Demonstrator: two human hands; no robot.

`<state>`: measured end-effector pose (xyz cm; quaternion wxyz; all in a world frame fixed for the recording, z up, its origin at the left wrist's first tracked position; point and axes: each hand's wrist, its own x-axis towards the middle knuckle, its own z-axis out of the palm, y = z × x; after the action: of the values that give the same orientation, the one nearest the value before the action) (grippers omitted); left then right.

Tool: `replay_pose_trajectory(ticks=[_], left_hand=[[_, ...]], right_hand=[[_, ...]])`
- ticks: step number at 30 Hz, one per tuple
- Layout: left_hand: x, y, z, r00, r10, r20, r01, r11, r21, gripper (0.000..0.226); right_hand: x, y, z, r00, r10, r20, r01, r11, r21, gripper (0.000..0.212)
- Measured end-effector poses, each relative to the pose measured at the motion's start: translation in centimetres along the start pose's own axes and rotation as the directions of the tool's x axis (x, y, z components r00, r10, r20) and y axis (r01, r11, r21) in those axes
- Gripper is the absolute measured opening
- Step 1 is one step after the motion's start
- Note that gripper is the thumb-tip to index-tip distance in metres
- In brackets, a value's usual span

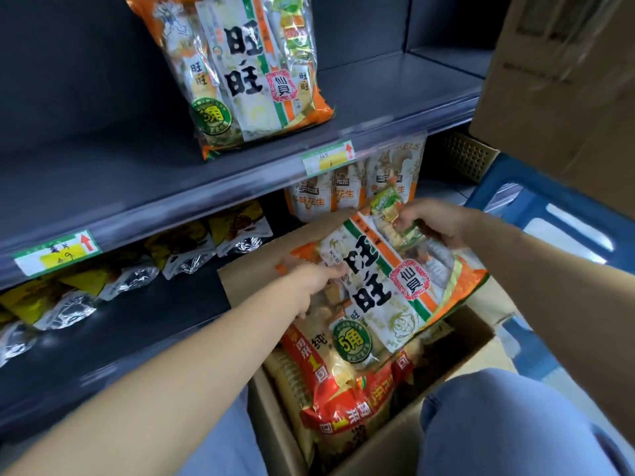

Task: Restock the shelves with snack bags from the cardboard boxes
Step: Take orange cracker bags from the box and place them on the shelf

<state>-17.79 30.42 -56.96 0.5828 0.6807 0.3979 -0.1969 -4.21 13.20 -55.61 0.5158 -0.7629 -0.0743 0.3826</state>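
**Restocking under way:** You hold an orange-and-white snack bag [388, 286] in both hands above the open cardboard box [395, 438]. Your left hand [314, 286] grips the bag's left edge, fingers curled onto its front. Your right hand [436, 221] pinches the bag's top corner, fingers bent and closed on the plastic.

The bag lies tilted between the 2 sets of fingers, its round green sticker at the end nearest you. Whether its lower end touches the packs beneath or hangs just over them cannot be told.

Directly under your fingers, red-and-yellow bags [343, 389] fill the box. Beyond your right fingertips, peanut bags [343, 194] stand upright on the lower shelf [154, 324], partly behind the box's raised flap. Out past your left fingers, yellow-and-clear packets [182, 249] lie in a slanting row on that same shelf.

Well above both hands, 1 matching bag [240, 70] stands upright on the upper shelf [103, 173]. On that shelf's front rail sit 2 green-and-yellow price labels [329, 158] with red arrows.

To the right of your right fingers is a blue plastic crate [549, 214], with a large brown carton [567, 80] above it. Your knees, in blue trousers [498, 424], flank the box on your side of the fingers.
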Motion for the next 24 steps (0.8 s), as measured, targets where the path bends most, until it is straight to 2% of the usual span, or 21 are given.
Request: replay_pose_trajectory(ticks=[2, 3, 6, 10, 12, 14, 17, 19, 21, 23, 24], left_hand=[[-0.5, 1.2, 0.1, 0.985, 0.134, -0.113, -0.145, 0.985, -0.098, 0.087], [-0.6, 1.9, 0.1, 0.962, 0.206, -0.180, -0.225, 0.970, -0.095, 0.091], [-2.1, 4.7, -0.6, 0.872, 0.374, -0.316, -0.391, 0.920, 0.008, 0.092], [-3.6, 9.3, -2.8, 0.746, 0.524, -0.412, -0.526, 0.842, 0.118, 0.074], [-4.5, 11.5, -4.0, 0.678, 0.582, -0.448, -0.570, 0.802, 0.179, 0.073], [-5.5, 13.7, -5.3, 0.610, 0.642, -0.465, -0.609, 0.755, 0.243, 0.068], [-6.4, 16.8, -7.9, 0.453, 0.729, -0.513, -0.671, 0.658, 0.342, 0.057], [-6.8, 18.3, -10.0, 0.325, 0.776, -0.541, -0.693, 0.584, 0.423, 0.057], [-6.5, 19.2, -11.9, 0.229, 0.810, -0.540, -0.689, 0.527, 0.498, 0.063], [-5.6, 19.2, -13.6, 0.197, 0.819, -0.539, -0.697, 0.504, 0.510, 0.072], [-5.1, 18.9, -14.3, 0.216, 0.811, -0.544, -0.700, 0.517, 0.493, 0.079]], right_hand=[[-0.8, -1.4, -0.6, 0.998, -0.060, -0.009, 0.060, 0.995, 0.076, 0.033], [-1.1, -2.1, -0.9, 0.996, -0.090, -0.020, 0.092, 0.990, 0.103, 0.024], [-1.7, -4.6, -1.5, 0.985, -0.168, -0.046, 0.173, 0.972, 0.159, 0.019], [-2.5, -9.3, -1.7, 0.949, -0.296, -0.111, 0.314, 0.928, 0.201, 0.016], [-2.7, -12.0, -1.3, 0.918, -0.366, -0.155, 0.392, 0.897, 0.204, 0.017], [-2.4, -14.4, -0.9, 0.885, -0.416, -0.209, 0.456, 0.864, 0.215, 0.039], [-1.7, -17.9, 0.4, 0.817, -0.498, -0.292, 0.564, 0.796, 0.221, 0.020], [-1.0, -20.2, 1.3, 0.767, -0.535, -0.354, 0.623, 0.753, 0.211, 0.020], [0.0, -22.1, 2.2, 0.717, -0.566, -0.407, 0.668, 0.726, 0.166, 0.021], [1.1, -23.3, 3.4, 0.690, -0.559, -0.459, 0.662, 0.744, 0.089, 0.024], [1.8, -23.5, 4.0, 0.683, -0.558, -0.471, 0.642, 0.766, 0.023, 0.027]])
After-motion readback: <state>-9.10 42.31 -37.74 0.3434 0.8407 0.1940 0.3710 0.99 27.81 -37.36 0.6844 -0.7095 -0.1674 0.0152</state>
